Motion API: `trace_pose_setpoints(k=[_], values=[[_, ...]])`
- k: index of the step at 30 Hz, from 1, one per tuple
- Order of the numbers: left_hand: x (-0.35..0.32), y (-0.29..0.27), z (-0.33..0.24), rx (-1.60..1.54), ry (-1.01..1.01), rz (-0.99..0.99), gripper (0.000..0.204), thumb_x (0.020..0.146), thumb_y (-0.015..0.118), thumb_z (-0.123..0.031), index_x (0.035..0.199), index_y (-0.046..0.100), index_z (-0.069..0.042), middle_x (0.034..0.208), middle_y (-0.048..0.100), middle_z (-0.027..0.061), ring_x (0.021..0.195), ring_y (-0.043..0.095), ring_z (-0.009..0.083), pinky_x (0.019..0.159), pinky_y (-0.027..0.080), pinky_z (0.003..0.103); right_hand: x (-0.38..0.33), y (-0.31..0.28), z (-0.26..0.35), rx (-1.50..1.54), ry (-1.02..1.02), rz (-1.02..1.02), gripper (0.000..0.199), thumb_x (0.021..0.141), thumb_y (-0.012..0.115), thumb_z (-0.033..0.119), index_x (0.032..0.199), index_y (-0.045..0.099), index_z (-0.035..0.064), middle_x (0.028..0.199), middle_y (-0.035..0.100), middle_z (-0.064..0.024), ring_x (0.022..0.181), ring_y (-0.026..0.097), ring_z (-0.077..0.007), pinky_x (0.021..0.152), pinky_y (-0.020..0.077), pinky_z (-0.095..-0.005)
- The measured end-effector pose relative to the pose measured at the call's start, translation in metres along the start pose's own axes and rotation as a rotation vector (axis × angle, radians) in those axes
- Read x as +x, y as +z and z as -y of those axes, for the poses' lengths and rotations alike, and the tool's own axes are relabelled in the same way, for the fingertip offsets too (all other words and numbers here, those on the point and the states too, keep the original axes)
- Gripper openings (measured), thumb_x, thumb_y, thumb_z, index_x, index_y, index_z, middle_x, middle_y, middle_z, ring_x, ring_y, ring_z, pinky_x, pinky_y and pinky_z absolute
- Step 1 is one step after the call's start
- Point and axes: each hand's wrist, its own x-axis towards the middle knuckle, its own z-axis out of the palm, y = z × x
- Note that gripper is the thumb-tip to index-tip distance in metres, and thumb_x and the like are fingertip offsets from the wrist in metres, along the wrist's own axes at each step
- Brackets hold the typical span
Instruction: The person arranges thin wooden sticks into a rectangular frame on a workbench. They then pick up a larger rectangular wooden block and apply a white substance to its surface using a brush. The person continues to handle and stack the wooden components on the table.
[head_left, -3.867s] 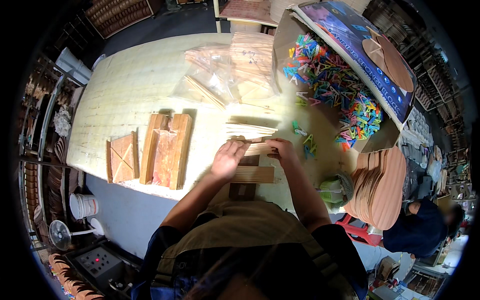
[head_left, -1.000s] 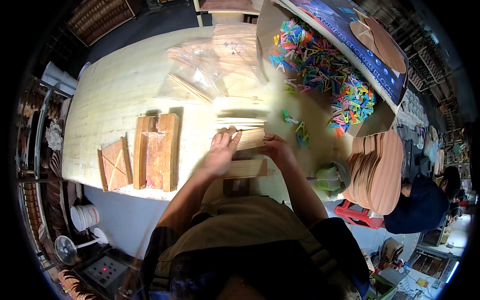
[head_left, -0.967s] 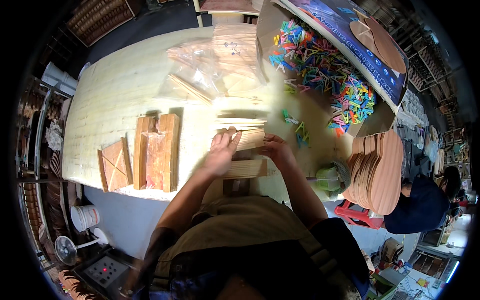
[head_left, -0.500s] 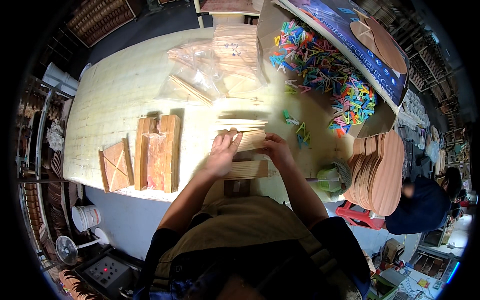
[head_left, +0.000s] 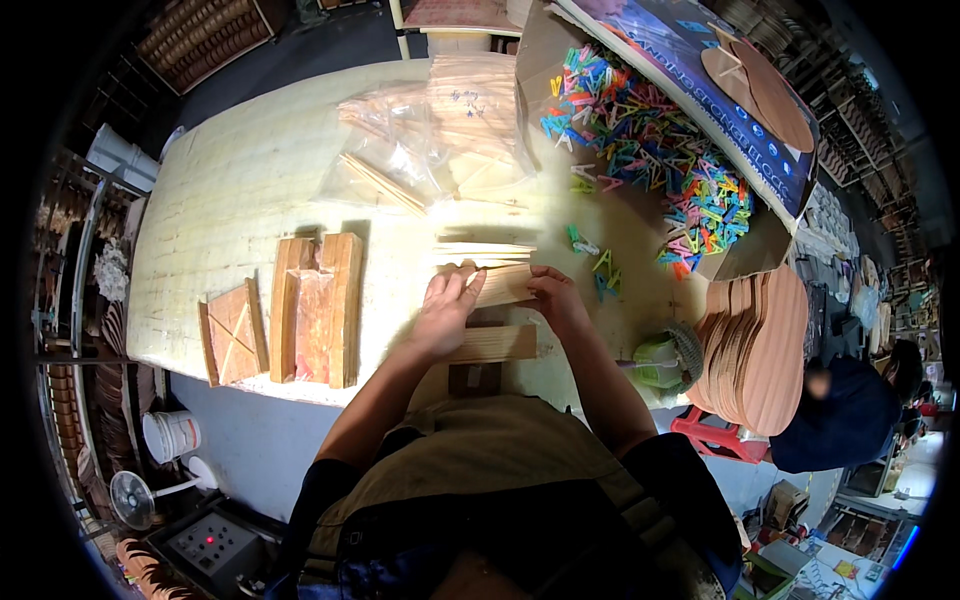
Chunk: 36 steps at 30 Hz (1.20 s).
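Between my two hands a row of thin pale wooden strips (head_left: 505, 286) lies side by side over the table. My left hand (head_left: 447, 303) is closed on their left end, thumb and fingers pressing from above. At the right end, my right hand (head_left: 552, 297) pinches the same strips between thumb and fingers. Just beyond them lie several loose strips (head_left: 485, 248), a little apart from one another. Closer to my body, another flat bundle of strips (head_left: 495, 344) rests near the table edge, its left end partly covered by my left forearm.
Left on the table (head_left: 215, 170) stand a wooden jig (head_left: 345, 310) and a smaller crossed frame (head_left: 235, 330). Plastic bags of strips (head_left: 470, 110) lie behind. Small coloured clips (head_left: 640, 130) fill a cardboard box (head_left: 745, 245). Curved wooden boards (head_left: 755, 350) and a green cup (head_left: 657, 360) are right.
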Motion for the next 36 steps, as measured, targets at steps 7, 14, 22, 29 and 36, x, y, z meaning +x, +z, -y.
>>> trace_pose_setpoints(k=[7,14,22,29,36], values=[[0.000,-0.002,-0.001,-0.014,-0.008,0.015,0.068,0.074,0.044,0.008,0.141,0.039,-0.004,0.142,0.036,0.0164,0.128,0.034,0.0371,0.110,0.027,0.042,0.004,0.002,0.003,-0.057,-0.019,-0.028,0.019,0.084,0.056,0.005,0.102,0.059,0.0007,0.089,0.065,-0.0088,0.077,0.065,-0.0190,0.067,0.0579,-0.0359],[-0.001,0.001,0.001,-0.005,0.021,-0.036,0.060,0.081,0.048,0.003,0.140,0.042,-0.005,0.137,0.041,0.0164,0.123,0.038,0.0358,0.107,0.029,0.043,0.014,0.003,0.002,-0.058,0.026,-0.070,0.017,0.083,0.060,0.009,0.099,0.060,0.0031,0.084,0.064,-0.0058,0.070,0.063,-0.0160,0.064,0.0561,-0.0315],[-0.002,-0.002,-0.001,-0.008,-0.031,0.030,0.068,0.076,0.045,0.008,0.142,0.039,-0.007,0.144,0.034,0.0164,0.129,0.033,0.0387,0.110,0.026,0.044,0.021,0.012,0.022,-0.243,0.171,-0.074,0.015,0.081,0.070,0.016,0.090,0.064,0.0054,0.074,0.061,-0.0022,0.062,0.059,-0.0123,0.057,0.0503,-0.0262],[-0.001,-0.001,-0.012,0.278,0.045,-0.124,0.064,0.078,0.045,0.003,0.141,0.040,-0.008,0.146,0.032,0.0158,0.131,0.032,0.0379,0.109,0.027,0.044,0.035,-0.003,0.013,-0.288,0.063,-0.165,0.023,0.077,0.078,0.019,0.091,0.066,0.0054,0.074,0.062,-0.0024,0.059,0.058,-0.0123,0.056,0.0478,-0.0247],[-0.001,-0.004,-0.006,0.236,0.048,-0.049,0.061,0.080,0.046,-0.001,0.141,0.040,-0.006,0.137,0.041,0.0161,0.119,0.041,0.0343,0.101,0.033,0.043,0.029,0.013,0.023,-0.218,-0.038,-0.030,0.039,0.080,0.074,0.015,0.114,0.059,0.0030,0.089,0.064,-0.0042,0.070,0.061,-0.0119,0.065,0.0463,-0.0220]])
